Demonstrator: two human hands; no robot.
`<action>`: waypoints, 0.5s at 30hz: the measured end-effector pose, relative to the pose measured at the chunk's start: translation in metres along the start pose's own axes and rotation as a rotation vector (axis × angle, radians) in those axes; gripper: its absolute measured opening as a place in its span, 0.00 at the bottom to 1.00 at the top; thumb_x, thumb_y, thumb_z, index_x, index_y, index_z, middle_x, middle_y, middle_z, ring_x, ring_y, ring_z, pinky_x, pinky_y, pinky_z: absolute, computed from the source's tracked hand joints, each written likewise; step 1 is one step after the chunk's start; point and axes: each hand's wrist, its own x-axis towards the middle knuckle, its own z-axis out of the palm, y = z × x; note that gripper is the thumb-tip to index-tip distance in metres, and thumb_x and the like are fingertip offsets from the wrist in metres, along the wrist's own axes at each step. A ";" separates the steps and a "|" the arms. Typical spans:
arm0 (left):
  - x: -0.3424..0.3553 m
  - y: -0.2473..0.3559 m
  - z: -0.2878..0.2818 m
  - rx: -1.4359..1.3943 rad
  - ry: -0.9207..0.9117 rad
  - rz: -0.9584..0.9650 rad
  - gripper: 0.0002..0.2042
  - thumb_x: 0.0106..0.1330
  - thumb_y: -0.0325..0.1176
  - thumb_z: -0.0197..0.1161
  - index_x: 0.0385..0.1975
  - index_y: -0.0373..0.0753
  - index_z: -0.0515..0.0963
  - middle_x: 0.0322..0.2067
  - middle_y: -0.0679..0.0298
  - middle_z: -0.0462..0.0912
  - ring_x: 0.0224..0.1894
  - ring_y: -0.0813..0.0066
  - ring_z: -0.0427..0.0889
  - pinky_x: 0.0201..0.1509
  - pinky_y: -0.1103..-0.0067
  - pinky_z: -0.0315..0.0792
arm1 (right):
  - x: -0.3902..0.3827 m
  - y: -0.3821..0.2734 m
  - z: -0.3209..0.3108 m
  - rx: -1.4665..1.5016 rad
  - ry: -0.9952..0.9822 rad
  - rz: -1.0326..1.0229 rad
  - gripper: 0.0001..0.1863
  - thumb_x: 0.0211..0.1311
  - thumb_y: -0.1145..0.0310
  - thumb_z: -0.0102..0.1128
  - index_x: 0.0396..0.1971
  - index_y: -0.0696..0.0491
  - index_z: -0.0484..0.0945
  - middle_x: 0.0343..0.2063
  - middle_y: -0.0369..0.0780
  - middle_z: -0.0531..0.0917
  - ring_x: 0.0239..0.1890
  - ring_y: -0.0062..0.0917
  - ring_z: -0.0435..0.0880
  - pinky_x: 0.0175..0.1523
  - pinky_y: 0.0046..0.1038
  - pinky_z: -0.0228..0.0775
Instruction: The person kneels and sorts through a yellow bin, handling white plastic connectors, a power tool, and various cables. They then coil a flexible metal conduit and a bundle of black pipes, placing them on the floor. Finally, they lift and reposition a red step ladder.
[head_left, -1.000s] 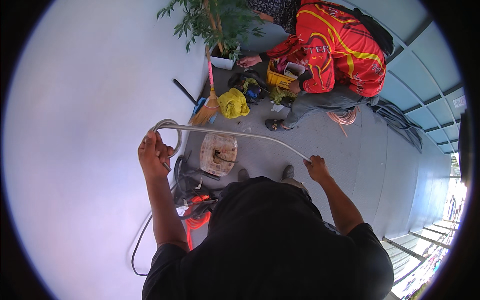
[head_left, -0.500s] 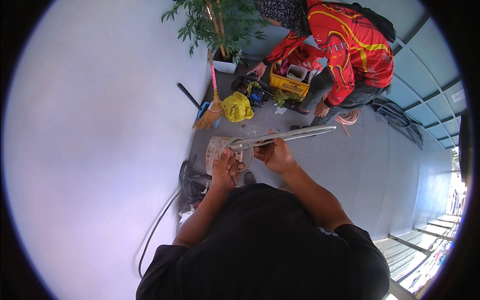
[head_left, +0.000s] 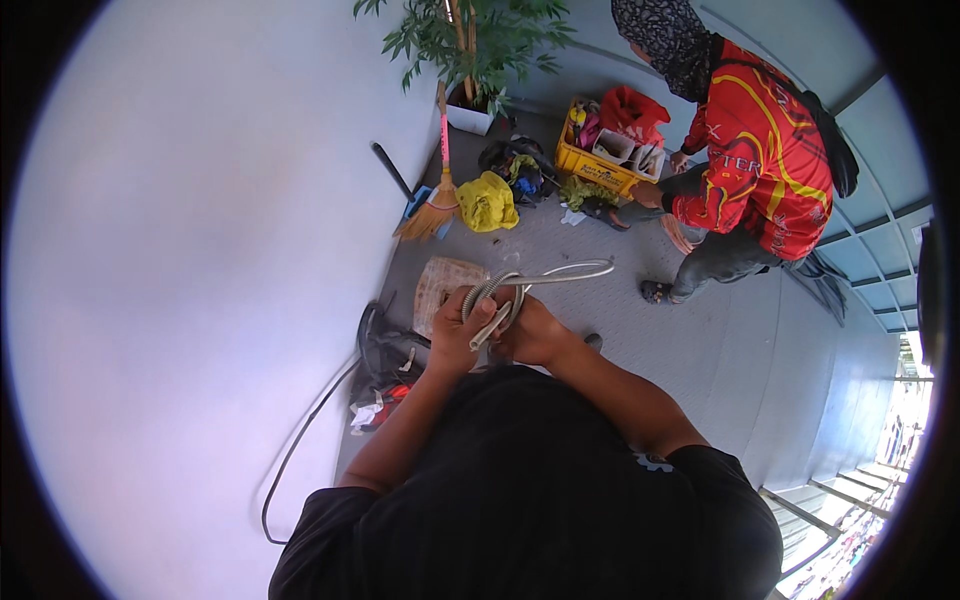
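Wall (head_left: 200, 270), white, filling the left of the frame. Co-worker (head_left: 765, 150), red-and-yellow top, stooping, upper right. Plant (head_left: 480, 45), leafy, in a white pot, upper centre. Crate (head_left: 598, 174), yellow, loaded, right of the plant. Broom (head_left: 432, 205), straw, against the wall's foot, upper centre-left. Tube (head_left: 545, 278), grey, flexible, part coiled, mid-frame. Right hand (head_left: 532, 335), curled beside the coil; fingers hidden, closure cannot be told. Left hand (head_left: 458, 330), closed around the coil, thumb uppermost.
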 end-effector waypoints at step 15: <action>-0.040 -0.016 0.018 0.050 0.017 0.076 0.18 0.79 0.46 0.53 0.39 0.33 0.75 0.23 0.67 0.76 0.26 0.81 0.76 0.42 0.78 0.76 | -0.078 0.061 0.004 -0.495 0.283 0.153 0.28 0.70 0.43 0.54 0.56 0.51 0.78 0.45 0.41 0.83 0.46 0.32 0.84 0.53 0.39 0.77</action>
